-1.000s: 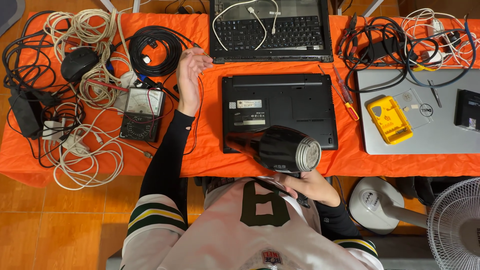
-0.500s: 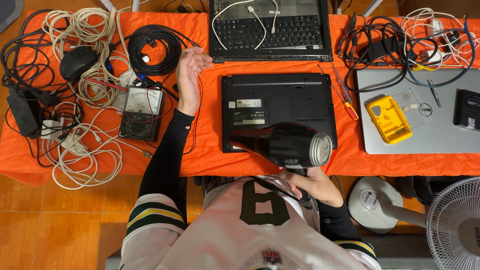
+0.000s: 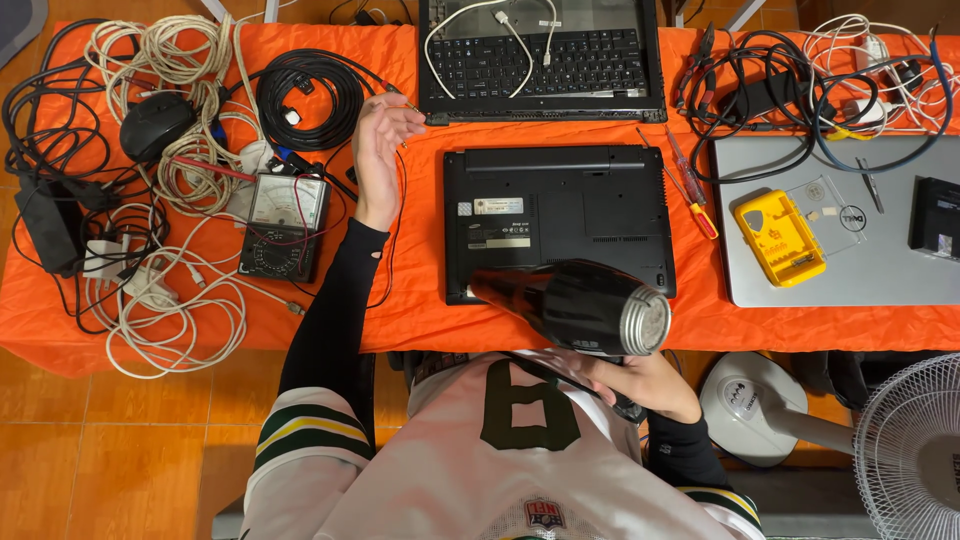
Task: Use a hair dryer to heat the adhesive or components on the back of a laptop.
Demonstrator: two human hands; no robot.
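The right hand (image 3: pixel 640 385) grips the handle of a black hair dryer (image 3: pixel 585 305), held over the near edge of an upturned black laptop (image 3: pixel 555 215) on the orange table (image 3: pixel 400 310). The left hand (image 3: pixel 378 150) hangs open, fingers loosely curled, beside a meter (image 3: pixel 285 225) and coiled black cable (image 3: pixel 305 95). Screwdrivers (image 3: pixel 690 190) and a yellow case (image 3: pixel 780 238) lie to the right.

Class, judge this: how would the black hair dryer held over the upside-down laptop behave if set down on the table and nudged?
The hair dryer has a round barrel with a metal nozzle end, so on its side it would probably roll a little until its handle stops it. It looks rigid and fairly bulky in the right hand, likely moderately heavy. Its smooth casing may slide on the orange cloth.
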